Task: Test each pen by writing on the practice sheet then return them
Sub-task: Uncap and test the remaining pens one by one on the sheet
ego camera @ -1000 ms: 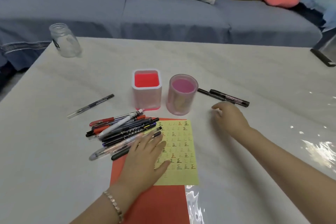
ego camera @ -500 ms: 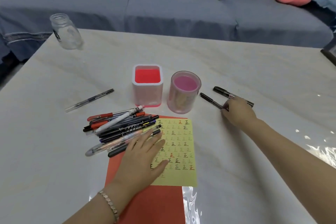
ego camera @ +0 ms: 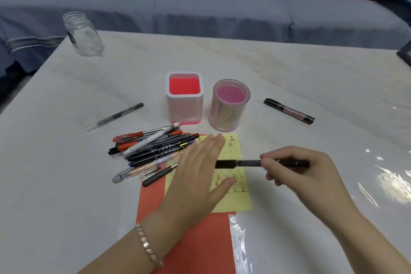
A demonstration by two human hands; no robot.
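item: black pen [ego camera: 249, 163], held level above the yellow practice sheet [ego camera: 231, 202] on the tabletop [ego camera: 222, 62]. right hand [ego camera: 295, 169] grip clenched on its barrel; left hand [ego camera: 200, 169] flat and released, fingers at the cap end. step in hand: uncapping, by judgement. next move calls for pulling the cap, then writing in a free square. pen pile [ego camera: 151, 151] lies just left of the sheet; whiteboard marker [ego camera: 289, 111] and two holders, square [ego camera: 184, 98] and round [ego camera: 230, 107], stand beyond.
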